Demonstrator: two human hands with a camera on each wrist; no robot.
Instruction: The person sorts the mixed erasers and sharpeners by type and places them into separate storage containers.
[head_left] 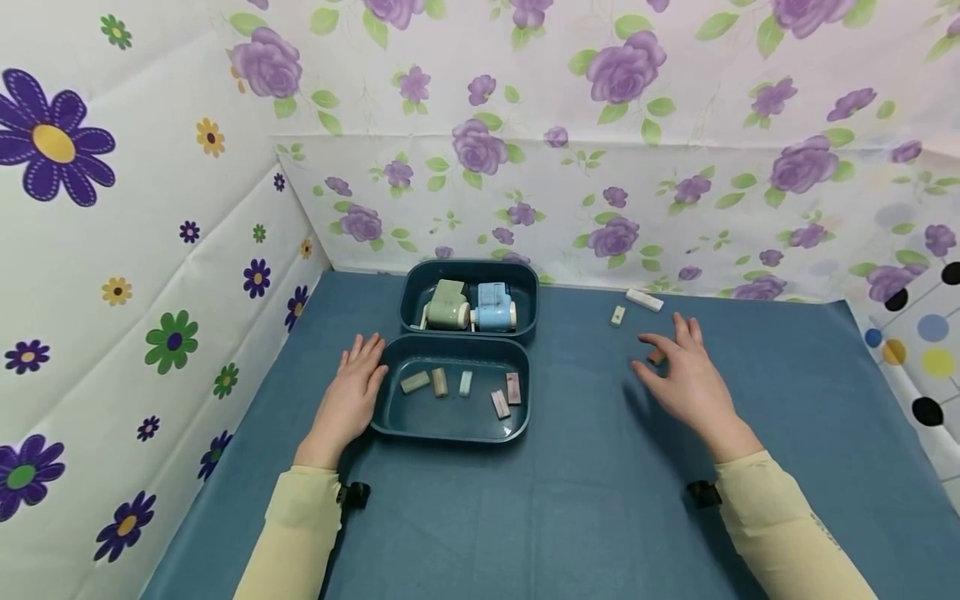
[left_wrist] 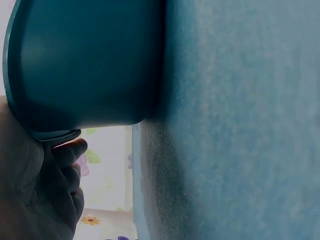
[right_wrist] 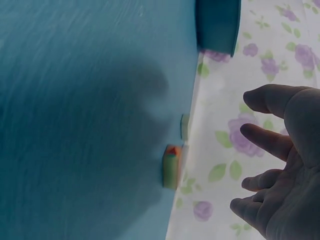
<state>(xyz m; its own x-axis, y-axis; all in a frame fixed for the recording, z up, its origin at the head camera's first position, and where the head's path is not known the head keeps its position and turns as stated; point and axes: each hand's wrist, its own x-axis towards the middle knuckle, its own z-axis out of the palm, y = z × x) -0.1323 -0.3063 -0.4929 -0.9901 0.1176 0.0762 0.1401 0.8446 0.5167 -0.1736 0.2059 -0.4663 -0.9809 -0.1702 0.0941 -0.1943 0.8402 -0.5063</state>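
Observation:
My left hand (head_left: 351, 393) lies flat on the blue table cloth, fingers straight, against the left rim of the near teal tray (head_left: 390, 425). Up close, in the left wrist view, the tray wall (left_wrist: 85, 65) sits just above that hand (left_wrist: 42, 190). Several small erasers (head_left: 465, 387) lie in the near tray. My right hand (head_left: 678, 373) hovers open, fingers spread, over a small reddish-brown eraser (head_left: 656, 358) on the cloth. In the right wrist view, this eraser (right_wrist: 171, 166) lies apart from the open right hand (right_wrist: 280, 165), which holds nothing.
The far teal tray (head_left: 525, 287) holds a green device (head_left: 447, 306) and a blue one (head_left: 495, 307). A small white eraser (head_left: 617, 315) and a longer white one (head_left: 645, 300) lie by the back wall. Flowered walls close in the left and back.

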